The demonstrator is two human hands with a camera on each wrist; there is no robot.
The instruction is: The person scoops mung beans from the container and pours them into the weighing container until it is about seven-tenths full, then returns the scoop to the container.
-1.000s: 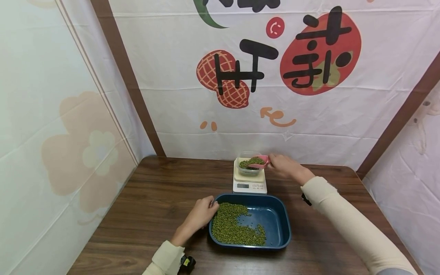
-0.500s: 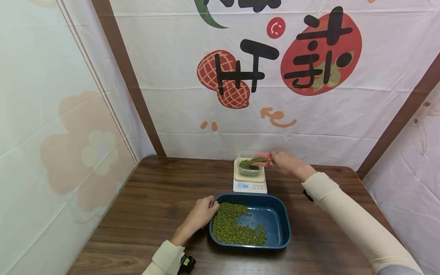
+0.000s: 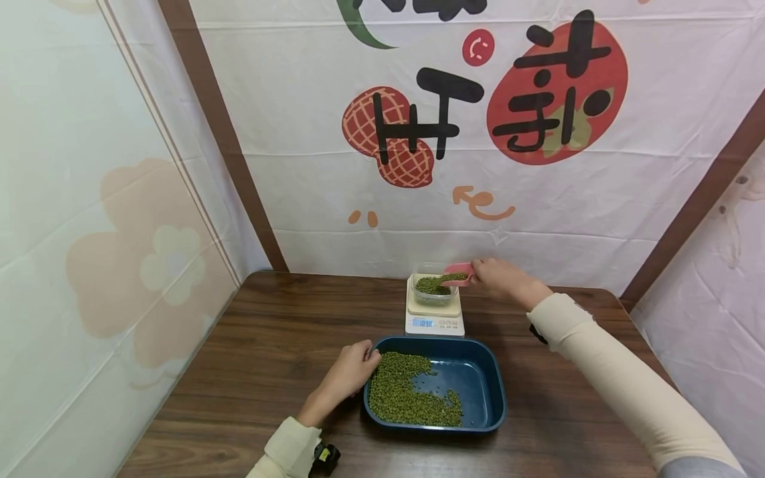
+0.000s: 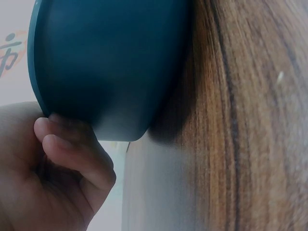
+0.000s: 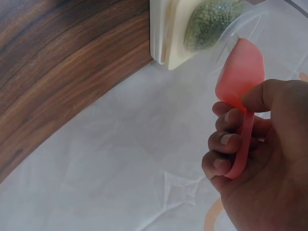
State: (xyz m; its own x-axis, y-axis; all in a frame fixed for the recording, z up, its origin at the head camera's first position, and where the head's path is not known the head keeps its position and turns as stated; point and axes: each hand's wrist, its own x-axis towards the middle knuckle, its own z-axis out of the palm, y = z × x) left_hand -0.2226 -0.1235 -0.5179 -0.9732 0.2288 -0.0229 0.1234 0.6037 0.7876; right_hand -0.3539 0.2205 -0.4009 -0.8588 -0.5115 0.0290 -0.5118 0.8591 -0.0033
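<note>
My right hand (image 3: 503, 279) grips the handle of a pink scoop (image 3: 459, 273) and holds it tilted at the right rim of a clear plastic container (image 3: 434, 300). Mung beans lie in the scoop and in the container. In the right wrist view, curled fingers and thumb wrap the scoop's handle (image 5: 246, 139). Beneath the container is a cream and white kitchen scale (image 3: 412, 324) with its display lit. My left hand (image 3: 348, 368) pinches the left rim of a dark blue tray (image 3: 503, 392); the left wrist view shows curled fingers at the tray's edge (image 4: 36, 72).
Mung beans (image 3: 406, 398) cover the left and front of the blue tray. Its back rim stands close to the scale's front edge. Everything rests on a dark wooden table (image 3: 269, 345), with a white printed cloth (image 3: 311, 192) hanging just behind.
The scoop has shifted slightly right and up at the container, and fewer beans lie in it. The scale's display, dark a second ago, has lit, and its reading has changed. My left hand stays still.
</note>
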